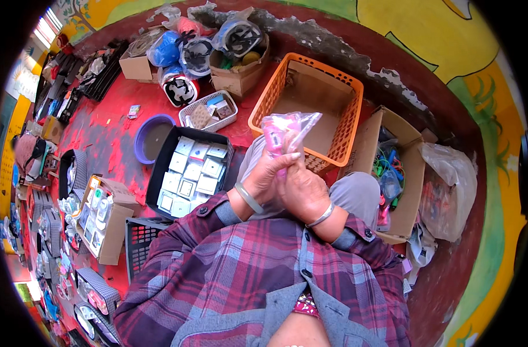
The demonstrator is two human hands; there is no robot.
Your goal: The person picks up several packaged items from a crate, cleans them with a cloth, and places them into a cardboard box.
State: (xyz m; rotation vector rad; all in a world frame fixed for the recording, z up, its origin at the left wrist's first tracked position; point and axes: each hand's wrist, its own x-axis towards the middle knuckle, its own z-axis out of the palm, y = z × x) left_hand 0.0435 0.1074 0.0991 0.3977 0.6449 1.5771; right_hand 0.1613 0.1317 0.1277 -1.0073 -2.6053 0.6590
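Note:
A clear plastic bag with something pink in it (282,132) stands up from my two hands, held over my lap. My left hand (262,178) pinches its lower part between thumb and fingers. Wrapped around the bag's lower end, my right hand (304,194) is closed right beside the left. The exact kind of the pink contents cannot be made out through the shiny plastic. Just beyond the hands is an orange plastic crate (357,92) with a cardboard piece lining it. Left of my knees, a black bin (154,188) holds several small white boxes.
At the right, a cardboard box (411,191) contains colourful cords, beside a clear plastic sack (449,199). A purple basin (139,141), a white basket (226,126) and bagged helmets (195,56) lie farther off. Another box of packages (116,231) and a black crate (134,246) stand left.

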